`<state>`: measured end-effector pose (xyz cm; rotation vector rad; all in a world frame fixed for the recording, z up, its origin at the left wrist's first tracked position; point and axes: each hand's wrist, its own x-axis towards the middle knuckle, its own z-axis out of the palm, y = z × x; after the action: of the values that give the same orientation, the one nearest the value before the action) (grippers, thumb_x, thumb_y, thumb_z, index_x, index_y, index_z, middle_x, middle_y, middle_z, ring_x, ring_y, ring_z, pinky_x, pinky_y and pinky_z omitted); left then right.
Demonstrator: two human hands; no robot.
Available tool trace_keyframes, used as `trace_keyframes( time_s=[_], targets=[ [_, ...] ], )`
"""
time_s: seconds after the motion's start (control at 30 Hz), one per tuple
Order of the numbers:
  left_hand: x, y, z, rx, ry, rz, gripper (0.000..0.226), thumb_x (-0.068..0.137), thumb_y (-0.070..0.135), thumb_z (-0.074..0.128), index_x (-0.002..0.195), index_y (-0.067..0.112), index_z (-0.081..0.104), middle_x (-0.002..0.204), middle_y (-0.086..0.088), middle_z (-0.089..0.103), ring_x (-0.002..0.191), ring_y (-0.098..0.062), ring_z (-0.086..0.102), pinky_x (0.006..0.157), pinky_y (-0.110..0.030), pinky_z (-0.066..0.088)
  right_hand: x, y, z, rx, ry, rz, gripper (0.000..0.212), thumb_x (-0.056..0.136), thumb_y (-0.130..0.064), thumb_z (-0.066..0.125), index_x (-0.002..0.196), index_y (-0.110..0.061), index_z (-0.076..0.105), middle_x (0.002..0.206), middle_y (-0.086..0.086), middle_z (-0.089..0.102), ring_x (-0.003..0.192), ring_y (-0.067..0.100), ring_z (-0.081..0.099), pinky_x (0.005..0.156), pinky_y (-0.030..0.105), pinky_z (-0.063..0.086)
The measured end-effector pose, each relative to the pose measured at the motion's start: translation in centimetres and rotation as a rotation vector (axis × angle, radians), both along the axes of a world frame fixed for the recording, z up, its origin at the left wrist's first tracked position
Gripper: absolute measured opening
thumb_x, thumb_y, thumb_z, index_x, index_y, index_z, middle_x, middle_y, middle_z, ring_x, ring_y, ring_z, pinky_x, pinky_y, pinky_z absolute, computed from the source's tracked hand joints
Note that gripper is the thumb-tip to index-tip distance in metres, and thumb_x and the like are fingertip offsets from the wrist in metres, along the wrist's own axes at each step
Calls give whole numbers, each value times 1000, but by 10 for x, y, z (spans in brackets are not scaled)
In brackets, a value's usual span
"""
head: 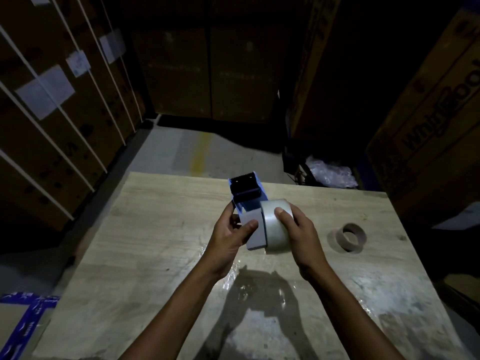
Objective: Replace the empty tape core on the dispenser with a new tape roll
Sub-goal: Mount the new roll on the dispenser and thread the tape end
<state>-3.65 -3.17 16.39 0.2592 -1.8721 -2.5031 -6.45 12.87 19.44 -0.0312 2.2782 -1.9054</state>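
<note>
Worktop (155,255): pale wood grain, glossy patches toward near edge.
Stacked cartons (52,131), left: brown, bound with white straps, white paper labels stuck on.
Tall carton (428,120), right: brown, dark printed lettering, partly cut off by frame edge.
Cartons (207,74) at far end: dim, detail unreadable.
Floor (181,154): grey, one faded yellow line.
Crumpled clear plastic (332,172): beyond worktop's far right corner.
Blue-taped carton (23,323): lower left.

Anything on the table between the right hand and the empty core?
No. In the head view, bare table separates the right hand from the empty core.
</note>
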Motion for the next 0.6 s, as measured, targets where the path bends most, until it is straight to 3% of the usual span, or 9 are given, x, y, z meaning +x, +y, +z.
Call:
trace_keyframes(
  time_s=[0.1,0.17,0.27,0.37,0.5,0.6],
  targets=[
    [-2,-5,1,-135,38,-57,65,88,33,72,145,40,43,128,-9,65,117,-34,62,99,-59,51,5,-8,1,35,4,6,64,72,-69,55,127,-37,60,115,-6,67,97,13,67,75,36,59],
    [-3,-3,1,-172,23,-61,65,90,44,64,148,45,35,136,-2,61,121,-28,60,101,-57,50,8,-14,-2,-11,-20,-6,65,74,-69,55,129,-36,59,119,-5,66,98,13,67,75,36,59],
    [0,7,-1,-97,-33,-23,66,86,66,49,147,55,29,152,1,44,132,-23,52,108,-57,44,13,-26,-7,-55,-56,-21,67,77,-68,54,135,-35,53,128,-2,61,104,15,65,82,42,60],
    [5,16,-6,19,-59,-24,71,77,80,51,143,62,30,161,5,33,144,-21,39,118,-55,32,21,-39,-11,-29,-66,-57,73,79,-70,52,144,-40,41,137,-5,51,115,15,59,92,42,56],
    [12,22,-5,20,-124,-40,62,69,87,49,128,75,32,163,6,28,146,-19,35,120,-49,30,24,-43,-11,-116,-113,-110,37,97,-51,49,131,-36,57,122,-7,65,103,10,65,85,36,57],
    [12,20,-8,9,-120,-71,72,81,70,48,147,57,24,163,6,29,142,-17,40,118,-46,34,26,-43,-8,-145,-151,-98,28,100,-48,46,122,-39,60,116,-8,66,100,13,67,87,40,58]
  ],
)
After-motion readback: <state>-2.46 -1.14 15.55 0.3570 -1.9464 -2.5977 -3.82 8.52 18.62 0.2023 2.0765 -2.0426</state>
